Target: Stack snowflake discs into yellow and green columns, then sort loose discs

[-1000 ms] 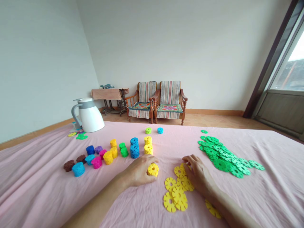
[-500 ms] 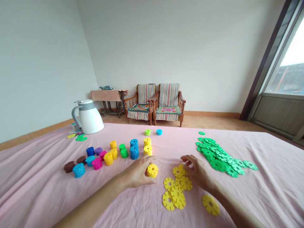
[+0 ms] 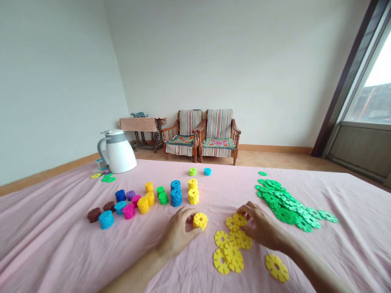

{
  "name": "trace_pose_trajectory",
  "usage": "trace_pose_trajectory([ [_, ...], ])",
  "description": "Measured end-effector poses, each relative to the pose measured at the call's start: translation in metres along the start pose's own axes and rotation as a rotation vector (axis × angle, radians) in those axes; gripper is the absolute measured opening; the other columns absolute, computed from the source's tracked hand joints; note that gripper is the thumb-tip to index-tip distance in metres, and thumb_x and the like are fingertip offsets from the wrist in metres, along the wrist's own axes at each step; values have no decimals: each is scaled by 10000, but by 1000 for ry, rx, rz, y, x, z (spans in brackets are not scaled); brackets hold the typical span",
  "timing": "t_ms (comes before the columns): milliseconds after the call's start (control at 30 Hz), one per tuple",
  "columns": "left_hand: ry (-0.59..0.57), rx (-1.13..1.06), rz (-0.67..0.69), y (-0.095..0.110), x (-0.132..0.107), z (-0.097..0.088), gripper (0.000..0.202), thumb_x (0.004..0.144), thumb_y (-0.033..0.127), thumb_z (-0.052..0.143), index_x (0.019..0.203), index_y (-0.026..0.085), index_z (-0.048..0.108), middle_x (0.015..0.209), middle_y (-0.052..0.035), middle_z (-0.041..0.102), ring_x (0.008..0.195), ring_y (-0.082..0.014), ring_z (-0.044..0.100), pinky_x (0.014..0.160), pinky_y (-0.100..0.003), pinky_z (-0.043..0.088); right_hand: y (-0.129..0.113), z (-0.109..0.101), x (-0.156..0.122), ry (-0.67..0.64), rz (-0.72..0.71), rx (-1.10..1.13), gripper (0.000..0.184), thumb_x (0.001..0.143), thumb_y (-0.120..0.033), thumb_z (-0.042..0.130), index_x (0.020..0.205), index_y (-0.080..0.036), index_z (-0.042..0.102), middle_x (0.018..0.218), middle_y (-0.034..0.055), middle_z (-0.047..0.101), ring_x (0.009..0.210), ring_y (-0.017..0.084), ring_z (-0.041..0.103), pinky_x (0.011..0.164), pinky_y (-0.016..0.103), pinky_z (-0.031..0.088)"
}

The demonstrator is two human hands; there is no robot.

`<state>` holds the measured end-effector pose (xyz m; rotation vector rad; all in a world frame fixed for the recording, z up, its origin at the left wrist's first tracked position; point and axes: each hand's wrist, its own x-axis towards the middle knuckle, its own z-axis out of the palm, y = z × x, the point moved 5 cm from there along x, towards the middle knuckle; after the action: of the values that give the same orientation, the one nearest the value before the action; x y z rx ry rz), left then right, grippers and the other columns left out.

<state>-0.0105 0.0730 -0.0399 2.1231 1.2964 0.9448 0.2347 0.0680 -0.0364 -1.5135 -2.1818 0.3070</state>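
My left hand (image 3: 180, 230) curls around a short stack of yellow notched discs (image 3: 200, 220), thumb at the near side and fingers at the back. To its right lies a loose, overlapping spread of yellow discs (image 3: 232, 252). At the far end of this spread, my right hand (image 3: 259, 226) pinches a yellow disc (image 3: 240, 219) between thumb and fingers. A single yellow disc (image 3: 276, 267) rests apart, below the right wrist. Just beyond the left hand stand yellow stacks (image 3: 193, 196) and blue stacks (image 3: 176, 197).
Green discs (image 3: 284, 205) form a heap on the right. Several coloured stacks, among them a pink one (image 3: 128, 211), stand on the left. Behind them is a white jug (image 3: 120, 154). Small lime (image 3: 192, 171) and light blue (image 3: 207, 171) stacks sit farther back on the pink cloth (image 3: 351, 244).
My right hand has closed on a yellow disc at the top of the loose spread. My left hand's fingers have drawn back a little around the stack. The view has shifted slightly.
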Motion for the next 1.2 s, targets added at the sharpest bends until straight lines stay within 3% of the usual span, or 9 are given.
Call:
trace_pose_trajectory([
  [233, -9, 5, 27, 1, 1, -1, 333, 664, 187, 679, 988, 200, 601, 949, -25, 603, 859, -175, 556, 776, -278, 459, -2, -1, 2, 75, 26, 55, 200, 680, -190, 511, 874, -205, 555, 819, 13, 588, 744, 154, 564, 688, 281, 430],
  [467, -19, -9, 38, 2, 1, -3, 320, 674, 200, 697, 984, 218, 619, 964, -25, 606, 893, -188, 555, 766, -278, 451, -45, 17, 14, 107, -24, 143, 136, 708, -227, 517, 840, -200, 531, 779, 11, 577, 700, 147, 551, 660, 274, 426],
  [733, -17, -12, 22, -3, 0, -2, 314, 699, 261, 707, 999, 218, 628, 947, -30, 592, 846, -175, 563, 722, -275, 471, -83, 32, 32, 108, 17, 250, 136, 715, -213, 533, 842, -178, 565, 789, 26, 576, 690, 141, 560, 649, 268, 432],
  [1000, -2, 41, 24, -4, 0, -2, 308, 669, 262, 723, 966, 226, 650, 909, -25, 586, 853, -189, 555, 743, -295, 473, -86, 49, 33, 90, 16, 284, 145, 721, -211, 555, 857, -179, 595, 827, 38, 578, 703, 143, 566, 641, 261, 443],
  [1200, -11, 84, 51, 0, 0, -13, 379, 645, 164, 652, 1019, 221, 619, 908, -15, 578, 768, -153, 553, 679, -256, 476, -79, 45, 28, 150, -9, 338, 225, 756, -235, 535, 972, -185, 576, 870, 38, 611, 729, 143, 584, 654, 258, 450],
])
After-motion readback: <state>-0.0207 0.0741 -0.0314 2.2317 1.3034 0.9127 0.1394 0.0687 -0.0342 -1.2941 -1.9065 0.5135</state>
